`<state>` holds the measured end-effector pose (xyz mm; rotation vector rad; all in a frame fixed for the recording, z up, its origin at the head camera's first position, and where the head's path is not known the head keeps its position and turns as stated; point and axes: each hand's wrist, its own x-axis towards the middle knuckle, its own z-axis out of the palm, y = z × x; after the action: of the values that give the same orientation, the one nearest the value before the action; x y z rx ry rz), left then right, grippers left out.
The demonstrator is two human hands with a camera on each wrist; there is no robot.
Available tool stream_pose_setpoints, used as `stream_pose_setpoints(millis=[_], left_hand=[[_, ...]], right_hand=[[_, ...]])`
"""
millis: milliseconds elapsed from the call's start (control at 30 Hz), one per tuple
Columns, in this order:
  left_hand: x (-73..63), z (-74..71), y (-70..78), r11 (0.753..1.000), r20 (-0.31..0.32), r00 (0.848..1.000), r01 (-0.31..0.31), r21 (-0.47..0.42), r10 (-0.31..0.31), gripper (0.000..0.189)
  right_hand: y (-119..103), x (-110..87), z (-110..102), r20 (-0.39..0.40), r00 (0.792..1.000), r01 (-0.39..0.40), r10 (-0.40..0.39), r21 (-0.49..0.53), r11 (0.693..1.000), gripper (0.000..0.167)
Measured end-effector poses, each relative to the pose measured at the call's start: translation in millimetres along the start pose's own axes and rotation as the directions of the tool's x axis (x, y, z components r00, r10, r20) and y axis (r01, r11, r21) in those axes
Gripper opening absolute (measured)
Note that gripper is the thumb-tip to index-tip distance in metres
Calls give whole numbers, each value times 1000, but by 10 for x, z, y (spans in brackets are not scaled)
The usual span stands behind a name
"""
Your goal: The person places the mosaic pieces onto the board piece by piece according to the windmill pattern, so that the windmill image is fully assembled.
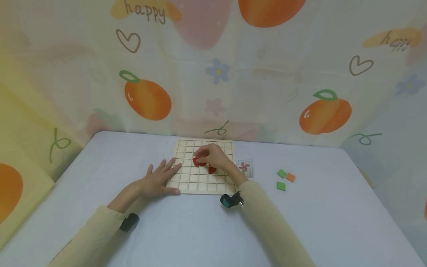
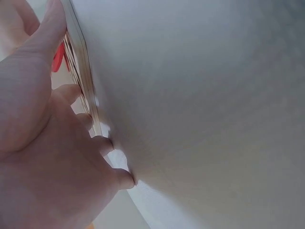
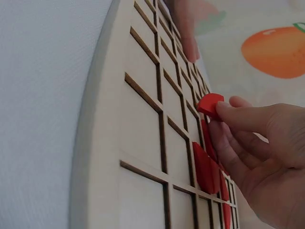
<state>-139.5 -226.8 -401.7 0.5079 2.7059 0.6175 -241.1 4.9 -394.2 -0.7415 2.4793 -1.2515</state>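
From afar I see the right hand pinching a red piece over the board, and the left hand, spread wide, touching its edge.

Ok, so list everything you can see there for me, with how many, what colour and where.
Grid board: one, pale wood, on the table
Held red piece: one, red, over the board
Other red pieces: several, exact count hidden, red, on the board
Pattern card: one, white with red and green, right of the board
Green tiles: two, green, right of the card
Orange tile: one, orange, beside them
Table: one, white, underneath
Printed backdrop: pale with oranges, behind
Wrist devices: two, dark, at the cuffs
Sleeves: two, cream, on the arms
Left grip: one, bare, at the board's left edge
Right grip: one, bare, pinching the held piece
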Motion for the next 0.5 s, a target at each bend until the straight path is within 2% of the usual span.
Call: stream_pose_setpoints(millis=[267, 500], left_hand=[[-7, 4, -4, 1000, -4, 1000, -2, 0, 2, 97], [-1, 20, -20, 1000, -5, 1000, -2, 0, 2, 97]], right_hand=[[41, 25, 56, 9, 999, -42, 42, 27, 999, 18], [43, 58, 35, 18, 999, -33, 33, 15, 999, 18]])
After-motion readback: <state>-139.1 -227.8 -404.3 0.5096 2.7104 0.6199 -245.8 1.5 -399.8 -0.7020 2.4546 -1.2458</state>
